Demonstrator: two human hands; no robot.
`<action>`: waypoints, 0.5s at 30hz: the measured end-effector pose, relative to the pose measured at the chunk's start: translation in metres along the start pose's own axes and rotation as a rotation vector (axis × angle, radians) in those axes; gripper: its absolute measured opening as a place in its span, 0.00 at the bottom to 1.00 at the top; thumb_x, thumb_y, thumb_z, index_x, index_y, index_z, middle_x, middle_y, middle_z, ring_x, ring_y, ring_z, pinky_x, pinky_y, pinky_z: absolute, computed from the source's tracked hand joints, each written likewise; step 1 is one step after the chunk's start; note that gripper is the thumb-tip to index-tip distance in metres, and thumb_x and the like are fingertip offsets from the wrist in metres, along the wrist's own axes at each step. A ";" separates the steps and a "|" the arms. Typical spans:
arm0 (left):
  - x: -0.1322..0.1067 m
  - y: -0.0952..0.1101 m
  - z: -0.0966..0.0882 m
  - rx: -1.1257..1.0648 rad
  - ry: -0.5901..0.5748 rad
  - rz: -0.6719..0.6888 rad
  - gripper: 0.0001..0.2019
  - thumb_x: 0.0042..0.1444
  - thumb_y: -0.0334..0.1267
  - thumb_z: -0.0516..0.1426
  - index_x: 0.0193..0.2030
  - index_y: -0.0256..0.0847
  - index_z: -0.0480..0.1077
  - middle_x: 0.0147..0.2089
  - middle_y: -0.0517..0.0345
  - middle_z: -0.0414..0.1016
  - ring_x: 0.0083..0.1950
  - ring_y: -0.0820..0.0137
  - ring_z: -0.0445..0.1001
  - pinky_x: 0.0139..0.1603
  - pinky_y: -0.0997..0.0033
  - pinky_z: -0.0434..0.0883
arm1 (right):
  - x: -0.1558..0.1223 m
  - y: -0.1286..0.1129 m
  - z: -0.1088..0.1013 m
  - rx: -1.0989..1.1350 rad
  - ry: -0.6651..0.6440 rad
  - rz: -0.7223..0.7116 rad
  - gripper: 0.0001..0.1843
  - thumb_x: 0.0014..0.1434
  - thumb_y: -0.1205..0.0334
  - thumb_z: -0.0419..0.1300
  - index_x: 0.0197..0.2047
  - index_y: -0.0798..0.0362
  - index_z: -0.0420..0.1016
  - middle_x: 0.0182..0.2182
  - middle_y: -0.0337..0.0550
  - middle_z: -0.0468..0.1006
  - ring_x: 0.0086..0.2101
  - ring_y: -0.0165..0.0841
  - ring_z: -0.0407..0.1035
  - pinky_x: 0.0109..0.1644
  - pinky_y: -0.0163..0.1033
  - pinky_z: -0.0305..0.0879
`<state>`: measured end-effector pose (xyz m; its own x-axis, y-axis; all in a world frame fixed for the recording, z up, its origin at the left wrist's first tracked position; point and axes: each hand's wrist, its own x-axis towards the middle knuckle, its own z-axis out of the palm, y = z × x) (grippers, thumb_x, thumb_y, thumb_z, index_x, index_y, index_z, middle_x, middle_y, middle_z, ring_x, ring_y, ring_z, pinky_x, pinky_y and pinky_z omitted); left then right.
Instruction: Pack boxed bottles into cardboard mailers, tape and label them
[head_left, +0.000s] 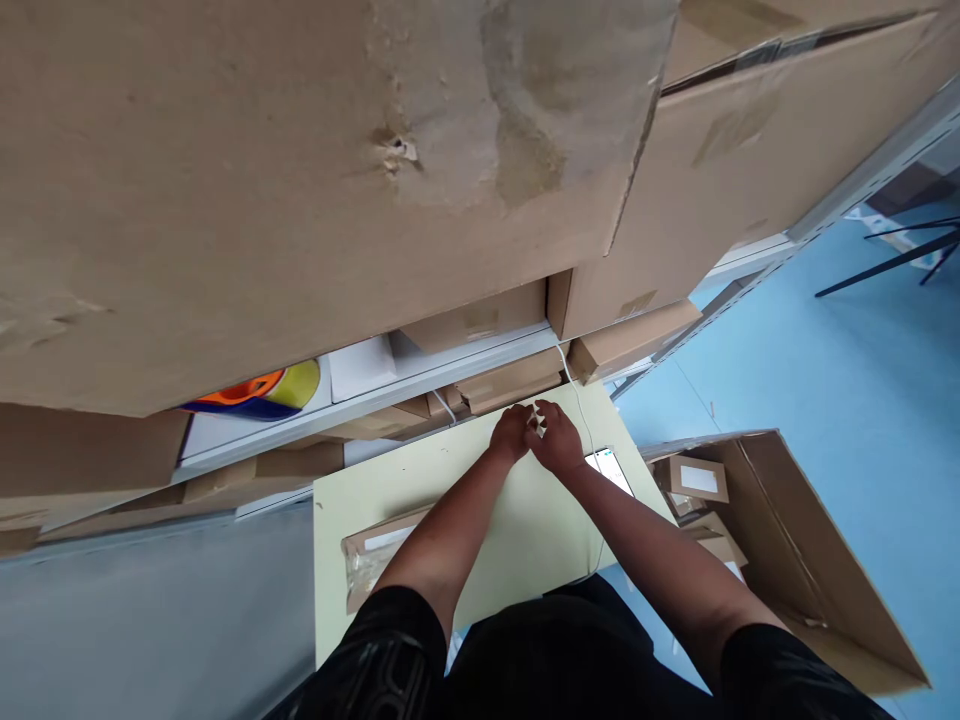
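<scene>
Cream desk (420, 470), left hand (513, 432) and right hand (556, 438) near its far edge, fingers curled, tips meeting around what looks like a small whitish bit (535, 421). Too small to identify; can't tell if it's pinched firmly. Loose grip plus that close edge: could drop behind. White cable (577, 398) runs beside the right hand, past the phone (612, 469); snagging it might shift the phone.

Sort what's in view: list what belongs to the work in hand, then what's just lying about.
Apparently in use:
Left hand and right hand, close together
Small pale item at the fingertips, too small to identify
Table beneath them

Apparently lying about:
Lit phone
White cable
Wrapped package
Open carton holding small boxes
Shelved cardboard boxes
</scene>
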<state>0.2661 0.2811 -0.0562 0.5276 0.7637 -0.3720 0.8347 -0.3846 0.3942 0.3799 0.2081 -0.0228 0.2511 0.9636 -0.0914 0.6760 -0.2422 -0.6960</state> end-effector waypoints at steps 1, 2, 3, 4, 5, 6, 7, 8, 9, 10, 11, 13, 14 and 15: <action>0.003 0.002 0.003 0.021 -0.023 0.007 0.14 0.69 0.40 0.51 0.56 0.44 0.72 0.54 0.50 0.74 0.56 0.59 0.72 0.52 0.64 0.71 | 0.002 -0.001 -0.003 -0.026 -0.010 0.036 0.21 0.66 0.59 0.53 0.60 0.55 0.69 0.50 0.50 0.78 0.47 0.39 0.73 0.51 0.40 0.67; 0.005 0.003 0.005 0.042 -0.039 0.007 0.14 0.68 0.39 0.52 0.55 0.42 0.72 0.53 0.49 0.73 0.55 0.58 0.72 0.50 0.63 0.71 | 0.004 -0.002 -0.006 -0.063 -0.026 0.074 0.17 0.69 0.58 0.51 0.56 0.54 0.72 0.46 0.48 0.80 0.44 0.37 0.74 0.47 0.38 0.66; 0.006 0.005 0.008 0.064 -0.049 0.004 0.14 0.68 0.39 0.51 0.55 0.41 0.71 0.53 0.48 0.73 0.55 0.57 0.71 0.50 0.62 0.71 | 0.006 -0.004 -0.009 -0.107 -0.048 0.109 0.15 0.70 0.58 0.50 0.51 0.54 0.74 0.43 0.47 0.81 0.42 0.37 0.75 0.45 0.37 0.65; 0.008 0.006 0.010 0.086 -0.057 0.004 0.14 0.68 0.38 0.51 0.56 0.41 0.71 0.54 0.47 0.72 0.55 0.56 0.71 0.50 0.61 0.71 | 0.007 -0.005 -0.012 -0.153 -0.075 0.138 0.14 0.71 0.57 0.50 0.47 0.53 0.75 0.41 0.47 0.81 0.41 0.36 0.75 0.43 0.37 0.64; 0.009 0.007 0.013 0.107 -0.061 0.005 0.15 0.68 0.37 0.50 0.57 0.41 0.70 0.55 0.46 0.71 0.55 0.56 0.70 0.50 0.60 0.71 | 0.008 -0.006 -0.014 -0.197 -0.103 0.161 0.14 0.72 0.57 0.50 0.44 0.53 0.74 0.40 0.47 0.81 0.40 0.36 0.75 0.41 0.36 0.63; 0.010 0.007 0.015 0.128 -0.063 0.008 0.15 0.68 0.37 0.49 0.57 0.40 0.70 0.56 0.45 0.71 0.56 0.55 0.69 0.51 0.59 0.70 | 0.009 -0.007 -0.016 -0.237 -0.133 0.181 0.13 0.72 0.57 0.50 0.43 0.52 0.74 0.40 0.48 0.82 0.39 0.36 0.76 0.40 0.36 0.62; 0.010 0.007 0.016 0.146 -0.063 0.011 0.15 0.68 0.37 0.49 0.57 0.40 0.69 0.57 0.45 0.70 0.57 0.54 0.69 0.52 0.58 0.70 | 0.009 -0.008 -0.018 -0.272 -0.161 0.200 0.13 0.72 0.57 0.51 0.44 0.53 0.74 0.40 0.48 0.82 0.39 0.36 0.76 0.40 0.36 0.62; 0.011 0.007 0.018 0.163 -0.063 0.014 0.15 0.68 0.36 0.49 0.58 0.40 0.69 0.58 0.44 0.69 0.57 0.54 0.68 0.52 0.58 0.70 | 0.010 -0.009 -0.020 -0.302 -0.186 0.213 0.12 0.72 0.57 0.51 0.45 0.53 0.74 0.39 0.49 0.82 0.38 0.37 0.77 0.39 0.37 0.62; 0.012 0.007 0.020 0.177 -0.061 0.016 0.16 0.67 0.36 0.49 0.58 0.40 0.68 0.58 0.44 0.69 0.58 0.53 0.67 0.53 0.57 0.69 | 0.011 -0.010 -0.021 -0.327 -0.202 0.219 0.13 0.72 0.56 0.51 0.45 0.53 0.74 0.39 0.50 0.82 0.39 0.38 0.77 0.40 0.37 0.63; 0.012 0.006 0.021 0.190 -0.060 0.018 0.16 0.67 0.36 0.50 0.59 0.40 0.68 0.59 0.44 0.68 0.58 0.53 0.67 0.53 0.57 0.69 | 0.013 -0.012 -0.023 -0.349 -0.210 0.222 0.14 0.72 0.55 0.51 0.46 0.53 0.74 0.39 0.52 0.82 0.39 0.39 0.78 0.40 0.37 0.64; 0.013 0.005 0.022 0.201 -0.057 0.020 0.17 0.67 0.36 0.50 0.60 0.40 0.67 0.60 0.44 0.68 0.58 0.54 0.67 0.54 0.57 0.68 | 0.015 -0.013 -0.024 -0.367 -0.214 0.221 0.15 0.72 0.54 0.51 0.47 0.54 0.73 0.39 0.53 0.82 0.40 0.40 0.78 0.41 0.38 0.65; 0.014 0.002 0.025 0.217 -0.045 0.023 0.19 0.67 0.36 0.50 0.63 0.41 0.65 0.61 0.43 0.67 0.58 0.55 0.66 0.57 0.57 0.67 | 0.022 -0.017 -0.026 -0.391 -0.223 0.222 0.16 0.73 0.55 0.49 0.49 0.56 0.74 0.39 0.55 0.82 0.42 0.41 0.79 0.41 0.39 0.66; 0.014 0.001 0.026 0.223 -0.036 0.022 0.20 0.67 0.36 0.50 0.64 0.41 0.64 0.61 0.43 0.67 0.59 0.55 0.66 0.58 0.57 0.66 | 0.026 -0.019 -0.027 -0.396 -0.236 0.233 0.16 0.73 0.56 0.49 0.50 0.56 0.74 0.39 0.57 0.82 0.42 0.42 0.79 0.41 0.39 0.67; 0.015 0.000 0.028 0.227 -0.028 0.021 0.21 0.67 0.35 0.50 0.65 0.40 0.63 0.62 0.43 0.67 0.59 0.55 0.65 0.58 0.57 0.66 | 0.029 -0.021 -0.028 -0.395 -0.252 0.251 0.16 0.73 0.57 0.50 0.50 0.57 0.74 0.39 0.57 0.82 0.43 0.43 0.80 0.41 0.39 0.67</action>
<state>0.2783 0.2779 -0.0848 0.5466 0.7408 -0.3905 0.8360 -0.5093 0.2042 0.3925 0.2380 0.0090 0.2968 0.8561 -0.4230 0.8385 -0.4456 -0.3136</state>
